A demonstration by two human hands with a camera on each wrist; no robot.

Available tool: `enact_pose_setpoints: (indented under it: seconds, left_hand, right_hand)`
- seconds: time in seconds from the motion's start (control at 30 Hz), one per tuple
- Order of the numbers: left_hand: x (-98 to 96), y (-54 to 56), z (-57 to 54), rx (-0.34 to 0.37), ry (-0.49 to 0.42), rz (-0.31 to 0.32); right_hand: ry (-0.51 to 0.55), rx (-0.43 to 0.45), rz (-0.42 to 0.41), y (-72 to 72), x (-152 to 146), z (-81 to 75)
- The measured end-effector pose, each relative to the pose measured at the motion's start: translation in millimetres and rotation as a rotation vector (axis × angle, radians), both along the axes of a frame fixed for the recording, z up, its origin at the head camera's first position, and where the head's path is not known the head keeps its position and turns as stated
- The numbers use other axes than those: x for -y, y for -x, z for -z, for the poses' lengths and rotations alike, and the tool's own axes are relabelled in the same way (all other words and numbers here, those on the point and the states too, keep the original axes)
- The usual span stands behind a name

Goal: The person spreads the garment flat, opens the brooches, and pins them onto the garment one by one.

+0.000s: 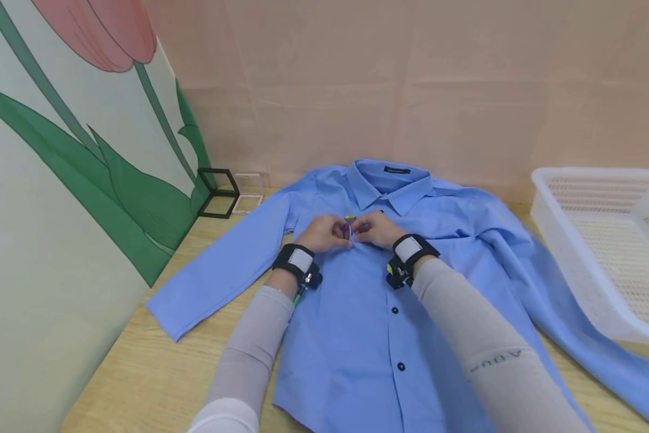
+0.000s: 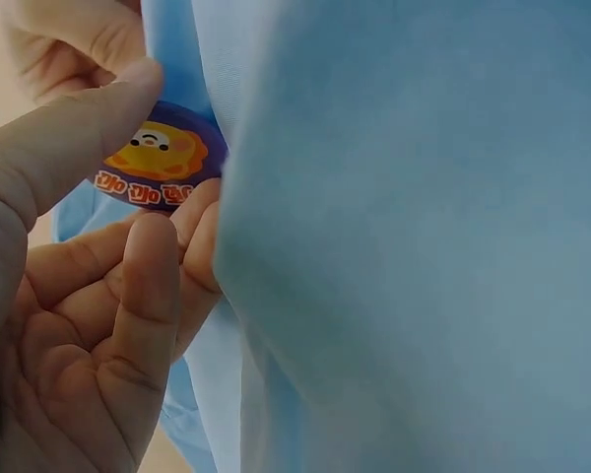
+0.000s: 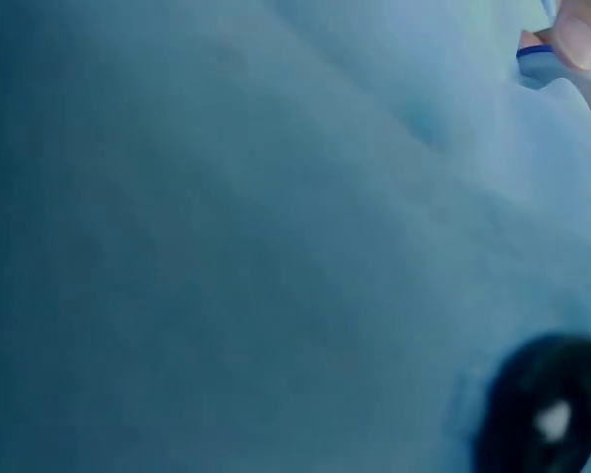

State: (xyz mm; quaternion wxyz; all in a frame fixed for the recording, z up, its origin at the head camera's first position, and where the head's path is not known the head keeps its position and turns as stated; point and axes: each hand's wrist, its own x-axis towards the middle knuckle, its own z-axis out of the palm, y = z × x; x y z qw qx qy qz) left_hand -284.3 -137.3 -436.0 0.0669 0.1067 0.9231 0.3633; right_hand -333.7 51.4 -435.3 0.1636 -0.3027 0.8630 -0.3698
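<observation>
A light blue long-sleeved shirt [image 1: 346, 337] lies spread face up on the table, collar away from me. Over its chest, my left hand [image 1: 324, 233] pinches a round purple pin badge [image 2: 158, 158] by its edge, thumb above and fingers below. A yellow cartoon animal face and lettering mark the badge front. My right hand [image 1: 377, 230] is close against the badge's other side, its thumb and fingers pinching at the raised shirt cloth; its exact hold is partly hidden. In the right wrist view, shirt cloth fills most of the picture, with a blurred black button [image 3: 547, 414] low at right.
A white plastic basket [image 1: 578, 264] stands on the right of the wooden table [image 1: 140, 373]. Behind the shirt's left sleeve are a black folding frame [image 1: 218, 193] and a pale one [image 1: 249, 192]. A tulip-printed panel [image 1: 70, 240] borders the left side.
</observation>
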Motion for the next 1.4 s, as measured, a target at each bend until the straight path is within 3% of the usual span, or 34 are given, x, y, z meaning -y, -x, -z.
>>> enact_pose_setpoints:
  seconds: [0.3,0.73,1.0,1.2,1.4]
  left_hand:
    - [-1.1,-3.8,-3.0,-0.019,0.002,0.028]
    - [-0.6,-3.3,-8.4,0.020,-0.050,0.070]
    - [4.6,-0.8,-3.3,0.043,-0.115,0.085]
    - [5.4,-3.6,-7.3,0.062,-0.178,0.076]
    - [9.9,-0.2,-8.0,0.073,-0.262,0.074]
  right_hand:
    - [-0.011,-0.042,0.007,3.2,4.0,6.0]
    - [-0.041,-0.058,-0.033,2.2,5.3,-0.7]
    - [-0.084,-0.044,-0.037,2.1,6.5,-3.8]
    - [-0.127,0.008,-0.045,11.0,1.3,-10.1]
    - [-0.075,0.025,-0.008,12.9,-2.8,-19.7]
